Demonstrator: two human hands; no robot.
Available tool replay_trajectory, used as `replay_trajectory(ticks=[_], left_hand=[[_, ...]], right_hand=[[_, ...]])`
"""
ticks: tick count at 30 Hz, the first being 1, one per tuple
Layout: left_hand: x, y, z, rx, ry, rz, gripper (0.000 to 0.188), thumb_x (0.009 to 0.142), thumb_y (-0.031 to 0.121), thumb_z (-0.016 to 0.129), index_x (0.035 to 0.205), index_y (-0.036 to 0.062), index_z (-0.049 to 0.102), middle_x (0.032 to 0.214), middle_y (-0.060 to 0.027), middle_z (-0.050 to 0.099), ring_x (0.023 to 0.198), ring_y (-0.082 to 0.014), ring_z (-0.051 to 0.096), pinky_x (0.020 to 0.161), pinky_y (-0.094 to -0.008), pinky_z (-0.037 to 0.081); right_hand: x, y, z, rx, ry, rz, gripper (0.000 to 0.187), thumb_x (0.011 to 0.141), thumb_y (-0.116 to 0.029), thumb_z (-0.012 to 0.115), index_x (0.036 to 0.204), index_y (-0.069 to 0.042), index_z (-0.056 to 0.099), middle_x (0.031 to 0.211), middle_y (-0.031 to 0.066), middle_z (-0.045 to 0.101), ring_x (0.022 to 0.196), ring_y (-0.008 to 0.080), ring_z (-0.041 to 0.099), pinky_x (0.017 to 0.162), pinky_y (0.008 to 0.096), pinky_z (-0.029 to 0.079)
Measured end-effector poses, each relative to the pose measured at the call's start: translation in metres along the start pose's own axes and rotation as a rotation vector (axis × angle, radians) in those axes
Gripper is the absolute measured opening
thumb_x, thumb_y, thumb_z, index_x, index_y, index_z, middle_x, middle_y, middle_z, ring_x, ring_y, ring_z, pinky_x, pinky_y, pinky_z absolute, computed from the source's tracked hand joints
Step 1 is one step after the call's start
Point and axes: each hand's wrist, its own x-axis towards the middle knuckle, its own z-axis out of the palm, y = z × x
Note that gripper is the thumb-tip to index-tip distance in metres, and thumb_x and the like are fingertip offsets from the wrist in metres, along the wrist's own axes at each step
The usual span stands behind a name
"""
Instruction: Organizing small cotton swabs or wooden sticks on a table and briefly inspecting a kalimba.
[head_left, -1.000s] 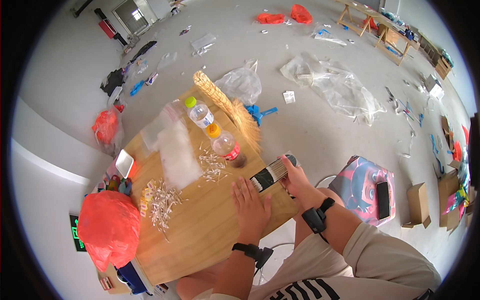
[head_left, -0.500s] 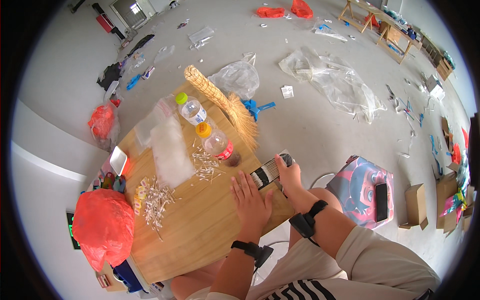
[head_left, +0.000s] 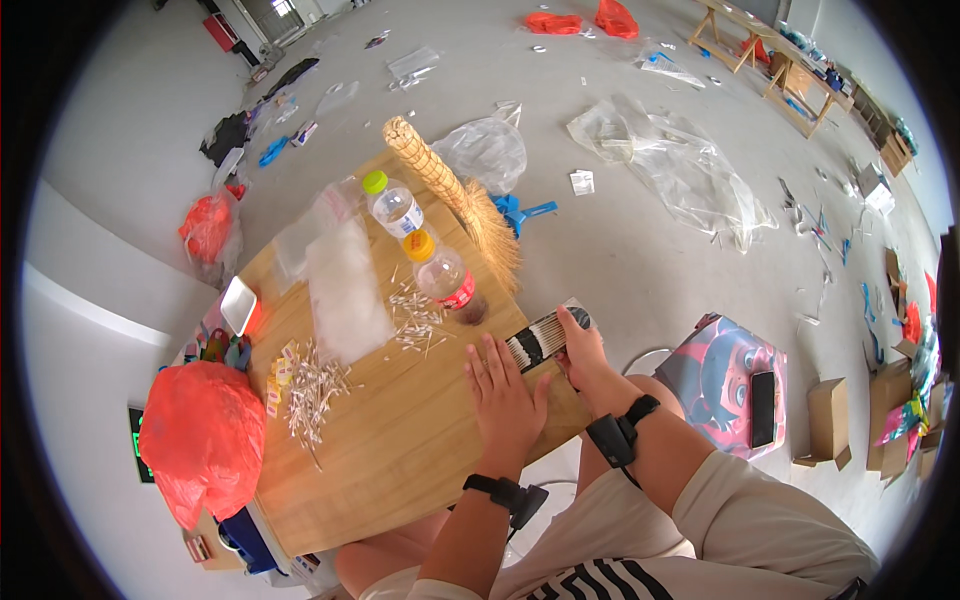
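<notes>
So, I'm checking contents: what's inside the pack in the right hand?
Thin, pale sticks show in the pack; anything under its dark band or the right hand is hidden.

I see a bare stretch of tabletop (head_left: 370, 480) at lower centre, room for a hand to slide between the left hand (head_left: 505, 400) and the red bag (head_left: 205, 432) at lower left. The swab pile (head_left: 314, 400) crowds centre left; toward upper centre, the orange-capped bottle (head_left: 443, 277), green-capped bottle (head_left: 394, 208) and straw broom (head_left: 484, 228) bar the way.

Orange-capped bottle (head_left: 437, 268): red label (head_left: 460, 292), pale print. Green-capped bottle (head_left: 390, 203): white label (head_left: 407, 221), blue print. Sign (head_left: 135, 445): green marks, dark ground, partly hidden. Shirt (head_left: 612, 582): black lettering, cut off.
</notes>
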Motion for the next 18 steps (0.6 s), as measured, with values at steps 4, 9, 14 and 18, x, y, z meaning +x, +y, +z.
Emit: replay_trajectory(ticks=[4,9,14,18], left_hand=[[0.002,0.004,-0.002,0.003,-0.007,0.009,0.086,0.104,0.053,0.045,0.158,-0.0108,0.027,0.168,-0.0281,0.021,0.156,-0.0496,0.015,0.127,-0.0572,0.011],[0.005,0.008,0.001,-0.001,-0.014,0.025,0.085,0.104,0.054,0.046,0.157,-0.0104,0.028,0.168,-0.0277,0.022,0.156,-0.0488,0.015,0.127,-0.0569,0.013],[0.010,0.015,0.005,-0.015,0.014,0.020,0.085,0.104,0.055,0.046,0.157,-0.0099,0.029,0.167,-0.0274,0.024,0.156,-0.0484,0.017,0.126,-0.0568,0.015],[0.014,0.019,0.006,-0.070,-0.020,0.015,0.086,0.104,0.054,0.044,0.158,-0.0108,0.026,0.169,-0.0278,0.018,0.157,-0.0488,0.011,0.127,-0.0578,0.009]], right_hand=[[-0.002,-0.005,-0.003,0.002,0.004,0.019,0.042,0.094,-0.043,0.077,0.095,-0.004,0.063,0.080,0.0029,0.062,0.061,0.0130,0.056,0.052,0.0285,0.046],[-0.008,-0.007,0.001,0.004,0.016,0.040,0.040,0.095,-0.041,0.076,0.095,-0.003,0.063,0.081,0.0028,0.063,0.061,0.0130,0.057,0.052,0.0283,0.046],[-0.009,-0.009,0.004,0.008,0.030,0.023,0.033,0.097,-0.037,0.074,0.095,-0.005,0.062,0.074,0.0019,0.060,0.051,0.0123,0.052,0.044,0.0282,0.039],[-0.010,-0.010,0.004,0.002,0.034,-0.009,0.035,0.096,-0.037,0.074,0.093,-0.004,0.063,0.073,0.0022,0.059,0.052,0.0128,0.052,0.044,0.0283,0.039]])
